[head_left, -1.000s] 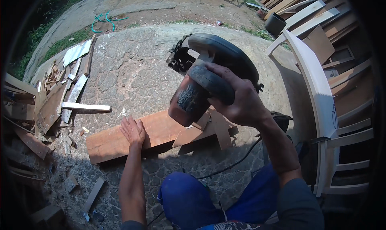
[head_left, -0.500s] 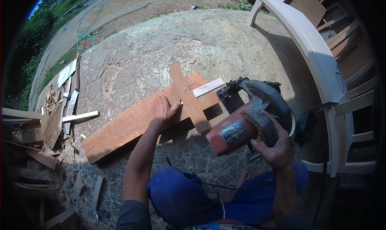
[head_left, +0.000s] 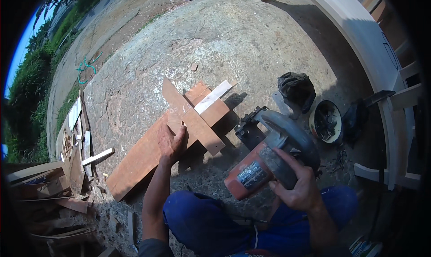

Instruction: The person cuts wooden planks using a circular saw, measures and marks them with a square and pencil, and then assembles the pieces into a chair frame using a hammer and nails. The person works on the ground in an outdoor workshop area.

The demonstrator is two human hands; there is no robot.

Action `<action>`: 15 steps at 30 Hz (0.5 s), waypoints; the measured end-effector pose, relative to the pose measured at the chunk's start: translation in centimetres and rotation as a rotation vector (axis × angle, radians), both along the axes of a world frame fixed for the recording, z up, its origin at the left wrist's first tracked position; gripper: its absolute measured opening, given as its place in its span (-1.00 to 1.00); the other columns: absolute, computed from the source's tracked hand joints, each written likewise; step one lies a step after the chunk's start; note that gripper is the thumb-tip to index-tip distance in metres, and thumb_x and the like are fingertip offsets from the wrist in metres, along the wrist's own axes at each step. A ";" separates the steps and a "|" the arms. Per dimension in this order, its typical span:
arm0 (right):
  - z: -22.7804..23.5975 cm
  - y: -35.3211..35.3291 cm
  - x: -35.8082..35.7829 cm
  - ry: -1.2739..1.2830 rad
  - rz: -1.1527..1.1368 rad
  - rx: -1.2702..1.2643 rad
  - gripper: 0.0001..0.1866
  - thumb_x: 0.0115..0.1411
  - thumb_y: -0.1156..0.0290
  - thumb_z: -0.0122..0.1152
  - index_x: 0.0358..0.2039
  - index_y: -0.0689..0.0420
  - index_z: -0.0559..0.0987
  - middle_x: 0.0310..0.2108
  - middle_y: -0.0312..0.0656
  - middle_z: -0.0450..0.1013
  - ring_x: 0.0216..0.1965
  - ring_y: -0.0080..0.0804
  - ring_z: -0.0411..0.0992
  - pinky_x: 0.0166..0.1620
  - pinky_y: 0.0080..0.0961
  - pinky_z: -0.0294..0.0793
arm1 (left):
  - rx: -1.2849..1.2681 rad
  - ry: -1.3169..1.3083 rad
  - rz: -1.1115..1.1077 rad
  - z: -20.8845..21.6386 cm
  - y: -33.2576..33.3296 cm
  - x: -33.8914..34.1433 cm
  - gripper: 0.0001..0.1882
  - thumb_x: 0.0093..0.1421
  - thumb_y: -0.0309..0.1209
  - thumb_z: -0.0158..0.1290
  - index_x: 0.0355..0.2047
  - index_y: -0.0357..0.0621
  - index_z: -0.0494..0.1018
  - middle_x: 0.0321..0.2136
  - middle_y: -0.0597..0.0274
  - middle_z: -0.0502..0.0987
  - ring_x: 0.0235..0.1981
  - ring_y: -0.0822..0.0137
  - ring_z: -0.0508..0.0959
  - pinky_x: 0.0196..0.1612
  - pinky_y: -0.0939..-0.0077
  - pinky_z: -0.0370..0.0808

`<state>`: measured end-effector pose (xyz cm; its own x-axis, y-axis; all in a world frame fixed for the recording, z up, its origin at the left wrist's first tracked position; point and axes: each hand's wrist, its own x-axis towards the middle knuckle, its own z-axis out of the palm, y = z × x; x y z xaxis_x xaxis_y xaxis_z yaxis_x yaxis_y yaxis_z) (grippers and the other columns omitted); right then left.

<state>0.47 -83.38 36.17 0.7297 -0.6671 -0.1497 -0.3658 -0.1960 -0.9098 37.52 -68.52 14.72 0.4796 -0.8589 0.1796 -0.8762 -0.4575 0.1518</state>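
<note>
Two hands work here, and we see one circular saw (head_left: 269,160), one thick brown plank (head_left: 141,160), and one flat brown board (head_left: 197,123) with a pointed end lying across the plank. We count one pale strip of wood (head_left: 213,96) and one short brown board (head_left: 216,113) next to it, both on the right side of the flat board. The right hand (head_left: 298,192) is closed around the saw's handle, with its fingers bent over the top and the thumb on the near side. The saw is to the right of the wood and apart from it, above the person's legs. The left hand (head_left: 172,144) is partly bent and rests on the wood where the flat board crosses the plank, its thumb by the board's edge. Its fingertips are hard to make out, so we cannot tell if it grips a piece or only presses down. Past the saw we see one black plastic bag (head_left: 298,91) and one round bowl (head_left: 326,122) full of small dark things. One small wood chip (head_left: 194,67) lies on the ground (head_left: 242,41) beyond the boards. Over on the left we find one white stick (head_left: 98,156) and one green hose (head_left: 85,70).
</note>
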 end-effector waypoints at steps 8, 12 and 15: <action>-0.9 -1.6 -0.1 0.015 -0.026 0.020 -0.23 0.01 0.51 0.36 0.29 0.25 0.36 -0.08 0.23 0.56 -0.01 -0.03 0.59 0.02 -0.31 0.56 | 0.043 -0.025 -0.084 0.4 0.1 0.3 -0.79 0.22 -0.24 0.15 -0.15 0.14 0.45 -0.34 -0.03 0.37 -0.29 -0.04 0.40 -0.30 0.01 0.32; -1.6 -2.0 -0.4 0.008 -0.040 0.004 -0.23 0.02 0.51 0.35 0.29 0.26 0.36 -0.07 0.23 0.56 0.00 -0.01 0.59 0.04 -0.30 0.55 | -0.007 0.311 0.195 2.1 -1.2 -0.6 -0.78 0.18 -0.31 0.18 -0.16 0.14 0.45 -0.33 -0.02 0.39 -0.32 -0.03 0.41 -0.33 0.01 0.33; -1.8 -2.3 -0.4 0.012 -0.052 0.021 -0.24 0.02 0.52 0.34 0.28 0.26 0.36 -0.08 0.23 0.56 0.00 0.00 0.59 0.04 -0.30 0.55 | -0.025 0.192 0.016 3.0 -1.0 -1.0 -0.75 0.16 -0.34 0.19 -0.16 0.14 0.44 -0.32 -0.02 0.39 -0.32 -0.02 0.41 -0.35 0.03 0.33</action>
<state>0.08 -85.68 34.41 0.6925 -0.7005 -0.1725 -0.3857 -0.1575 -0.9091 36.52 -69.55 17.74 0.5208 -0.8472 0.1047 -0.8226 -0.4652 0.3270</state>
